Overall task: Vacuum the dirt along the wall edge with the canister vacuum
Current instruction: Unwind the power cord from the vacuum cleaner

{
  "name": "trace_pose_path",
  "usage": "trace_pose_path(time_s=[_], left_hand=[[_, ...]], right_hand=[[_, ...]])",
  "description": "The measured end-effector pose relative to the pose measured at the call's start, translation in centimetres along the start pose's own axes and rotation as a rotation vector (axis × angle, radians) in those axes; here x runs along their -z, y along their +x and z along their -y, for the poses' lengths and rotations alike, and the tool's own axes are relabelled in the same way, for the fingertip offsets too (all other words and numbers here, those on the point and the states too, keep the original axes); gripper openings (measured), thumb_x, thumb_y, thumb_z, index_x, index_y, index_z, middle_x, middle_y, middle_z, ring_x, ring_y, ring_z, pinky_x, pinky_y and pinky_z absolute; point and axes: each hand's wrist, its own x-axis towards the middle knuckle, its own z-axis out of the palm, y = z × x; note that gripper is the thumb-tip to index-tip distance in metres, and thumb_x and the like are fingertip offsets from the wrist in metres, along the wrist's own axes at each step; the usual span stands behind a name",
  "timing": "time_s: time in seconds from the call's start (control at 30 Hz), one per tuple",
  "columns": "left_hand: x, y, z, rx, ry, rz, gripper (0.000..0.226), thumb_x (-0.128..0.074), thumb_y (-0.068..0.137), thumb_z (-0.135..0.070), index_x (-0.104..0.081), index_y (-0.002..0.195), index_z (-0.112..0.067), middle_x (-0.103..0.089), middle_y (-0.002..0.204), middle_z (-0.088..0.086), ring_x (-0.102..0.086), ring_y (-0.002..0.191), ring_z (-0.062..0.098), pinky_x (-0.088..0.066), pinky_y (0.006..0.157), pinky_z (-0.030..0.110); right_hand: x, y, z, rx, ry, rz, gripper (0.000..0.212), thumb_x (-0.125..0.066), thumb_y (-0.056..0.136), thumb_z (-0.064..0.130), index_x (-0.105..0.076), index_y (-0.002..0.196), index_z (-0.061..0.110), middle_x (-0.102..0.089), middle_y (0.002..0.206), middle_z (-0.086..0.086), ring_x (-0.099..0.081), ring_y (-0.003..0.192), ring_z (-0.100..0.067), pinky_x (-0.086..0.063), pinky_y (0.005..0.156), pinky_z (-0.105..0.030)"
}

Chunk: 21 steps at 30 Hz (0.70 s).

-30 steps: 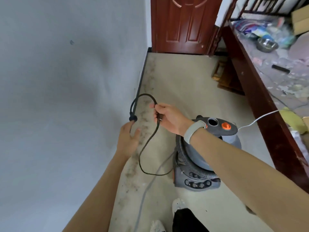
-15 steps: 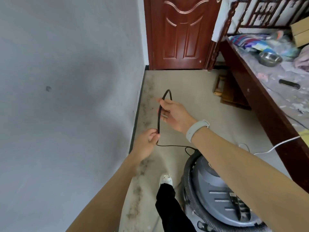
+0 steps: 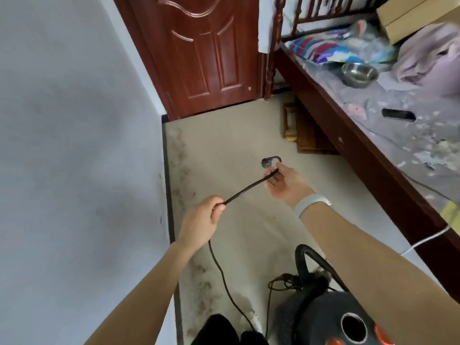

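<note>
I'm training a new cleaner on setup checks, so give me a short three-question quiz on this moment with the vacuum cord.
1. True or false: the power cord is stretched between the left hand and the right hand.
2. Where does the dirt lie? A) under the bed B) along the foot of the wall C) on the door
3. Fill in: the plug sits just beyond the ___ hand.

Key:
1. True; each hand pinches the cord.
2. B; it runs beside the baseboard, left of the canister vacuum.
3. right
</note>
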Motion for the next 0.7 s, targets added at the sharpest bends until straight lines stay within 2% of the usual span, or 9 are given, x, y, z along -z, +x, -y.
trace_pose_path(time_s=[0.1,0.2,0.3,0.37,0.47,0.57,0.63,0.7], left_hand=[[-0.3,5.2,0.4,-0.024,0.015,0.112,0.020,-0.051,0.096,-0.023,-0.063,0.106,-0.009,-0.070,0.093,0.005,-0.064,0.087,0.025,-0.034,0.064,0.022],[-1.6,11.6,-0.1,-0.032,-0.051,0.287,0.014,-0.058,0.092,-0.019,-0.065,0.101,-0.010,-0.070,0.098,0.005,-0.065,0.093,0.023,-0.040,0.072,0.023],[-3.3,19.3,-2.1,-0.107,-0.091,0.356,0.027,-0.061,0.090,-0.019,-0.062,0.115,-0.008,-0.064,0.115,0.008,-0.062,0.104,0.022,-0.040,0.082,0.020],[-4.4,24.9,-4.3,-0.206,-0.117,0.329,0.038,-0.061,0.091,-0.018,-0.054,0.126,-0.006,-0.055,0.126,0.013,-0.057,0.113,0.025,-0.040,0.094,0.026],[-5.8,32.6,-7.7,-0.436,-0.136,0.261,0.055,-0.060,0.090,-0.015,-0.039,0.140,-0.005,-0.040,0.138,0.016,-0.040,0.129,0.026,-0.030,0.104,0.025],[-7.2,39.9,-11.0,-0.686,-0.042,0.325,0.065,-0.058,0.092,-0.016,-0.026,0.148,-0.012,-0.022,0.153,0.016,-0.020,0.141,0.029,-0.028,0.108,0.034],[-7.2,41.4,-11.8,-0.807,0.072,0.285,0.065,-0.057,0.092,-0.019,-0.025,0.148,-0.013,-0.016,0.156,0.013,-0.014,0.143,0.033,-0.026,0.111,0.041],[-9.7,45.0,-14.2,-0.891,0.172,0.432,0.058,-0.054,0.095,-0.024,-0.030,0.147,-0.012,-0.025,0.154,0.013,-0.017,0.143,0.034,-0.023,0.112,0.045]], right_hand=[[0.7,2.8,3.5,0.143,-0.142,-0.043,0.014,-0.046,0.099,0.009,-0.053,0.086,0.010,-0.051,0.066,-0.004,-0.053,0.056,-0.018,-0.052,0.050,-0.023],[1.3,5.0,6.0,0.266,-0.335,-0.050,0.017,-0.044,0.099,0.005,-0.057,0.091,0.012,-0.052,0.069,-0.006,-0.054,0.059,-0.019,-0.052,0.057,-0.028],[1.1,7.6,8.4,0.389,-0.511,-0.108,0.016,-0.045,0.098,0.002,-0.060,0.099,0.006,-0.054,0.069,-0.006,-0.053,0.059,-0.018,-0.051,0.058,-0.023],[0.7,9.8,10.2,0.470,-0.617,-0.141,0.017,-0.046,0.096,-0.001,-0.061,0.101,0.004,-0.054,0.068,-0.005,-0.051,0.059,-0.017,-0.050,0.059,-0.019],[-0.1,13.3,13.3,0.515,-0.784,-0.263,0.020,-0.048,0.096,0.001,-0.066,0.100,0.008,-0.056,0.068,-0.001,-0.050,0.063,-0.014,-0.048,0.066,-0.018],[-0.6,17.1,16.9,0.534,-0.874,-0.400,0.023,-0.046,0.098,0.007,-0.066,0.095,0.018,-0.055,0.071,0.003,-0.050,0.071,-0.014,-0.045,0.073,-0.023],[-1.1,17.5,17.4,0.547,-0.999,-0.393,0.026,-0.043,0.099,0.010,-0.066,0.096,0.022,-0.053,0.072,0.006,-0.049,0.070,-0.012,-0.043,0.066,-0.018],[-0.6,19.3,18.9,0.553,-0.983,-0.484,0.027,-0.042,0.099,0.010,-0.067,0.100,0.020,-0.052,0.073,0.008,-0.047,0.066,-0.012,-0.039,0.056,-0.012]])
